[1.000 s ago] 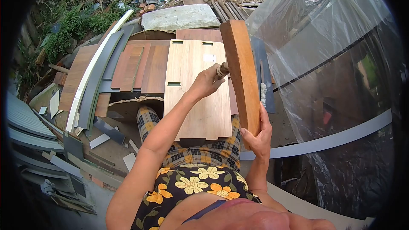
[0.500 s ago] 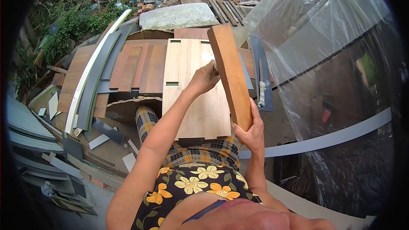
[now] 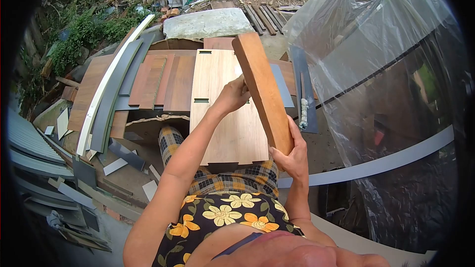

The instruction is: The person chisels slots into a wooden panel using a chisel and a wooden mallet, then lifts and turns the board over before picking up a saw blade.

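Observation:
An orange-brown wooden block (image 3: 264, 94) is held up, tilted, over a pale wood panel (image 3: 217, 133) that has dark slots near its edges. My right hand (image 3: 292, 153) grips the block's lower end, thumb on the near side and fingers along the right edge. My left hand (image 3: 233, 94) is closed behind the block's left side, around a handle that the block now mostly hides. The pale panel lies just above the plaid trousers on my lap.
Brown boards (image 3: 179, 84) and long grey and white strips (image 3: 116, 79) lie to the left. A stone slab (image 3: 208, 23) is beyond the panel. Rope (image 3: 303, 113) lies on a dark board at right, beside clear plastic sheeting (image 3: 346, 49). Offcuts (image 3: 126, 154) litter the lower left.
The block has shifted left and its lower end has risen, with both hands moving along with it. The handle in my left hand has become mostly hidden behind the block.

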The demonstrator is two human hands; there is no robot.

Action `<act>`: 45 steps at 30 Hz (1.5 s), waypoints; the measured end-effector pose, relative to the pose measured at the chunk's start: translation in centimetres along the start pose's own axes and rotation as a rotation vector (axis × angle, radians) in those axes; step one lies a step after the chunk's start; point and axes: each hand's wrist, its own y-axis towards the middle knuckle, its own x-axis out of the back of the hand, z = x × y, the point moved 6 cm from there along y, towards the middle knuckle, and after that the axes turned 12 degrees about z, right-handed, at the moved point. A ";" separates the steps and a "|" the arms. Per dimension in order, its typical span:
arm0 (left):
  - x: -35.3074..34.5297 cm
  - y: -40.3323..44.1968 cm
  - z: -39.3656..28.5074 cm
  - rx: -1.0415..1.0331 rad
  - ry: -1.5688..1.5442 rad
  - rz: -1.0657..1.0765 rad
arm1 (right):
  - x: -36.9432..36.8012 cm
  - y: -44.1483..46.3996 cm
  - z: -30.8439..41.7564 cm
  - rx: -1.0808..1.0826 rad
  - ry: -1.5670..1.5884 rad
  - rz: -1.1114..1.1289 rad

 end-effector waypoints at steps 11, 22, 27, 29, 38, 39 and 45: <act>-0.1 -0.3 -0.8 0.056 0.007 0.008 | -0.2 -0.2 -1.0 -0.012 0.060 -0.037; -2.2 1.3 -1.7 -0.126 0.114 -0.006 | 0.4 -0.1 -0.7 -0.024 -0.074 -0.062; -1.9 1.4 -0.2 0.041 -0.009 0.080 | 1.1 -0.6 -1.1 0.062 0.077 -0.095; -2.0 1.6 0.4 0.012 -0.014 0.061 | 1.0 -0.2 -1.2 0.040 0.099 -0.105; -1.7 1.1 -1.0 0.018 0.054 0.066 | 0.1 -0.1 -3.0 -0.112 0.032 -0.038; -1.7 1.0 -1.2 -0.019 0.027 0.039 | -0.1 -0.1 -3.3 -0.149 0.028 -0.011; -1.0 0.9 -0.4 -0.099 0.016 -0.037 | -0.3 0.0 -3.6 -0.150 -0.016 -0.008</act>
